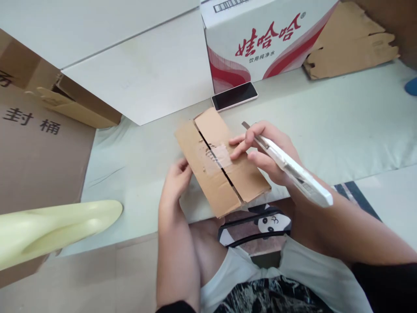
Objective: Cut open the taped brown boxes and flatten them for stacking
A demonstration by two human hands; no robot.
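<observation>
A small brown cardboard box lies at a slant in front of me. A dark gap runs between its two top flaps, with a patch of clear tape across the middle. My right hand holds a white utility knife, its blade toward the upper left, above the box. Some of that hand's fingertips rest on the right flap beside the tape. At the box's left side, my left hand grips the edge, with its fingertips hidden behind the cardboard.
Beyond the box lies a phone, with a white and red carton behind it. Flattened cardboard is at the upper right. A pale yellow curved object juts in from the left, near a big brown carton.
</observation>
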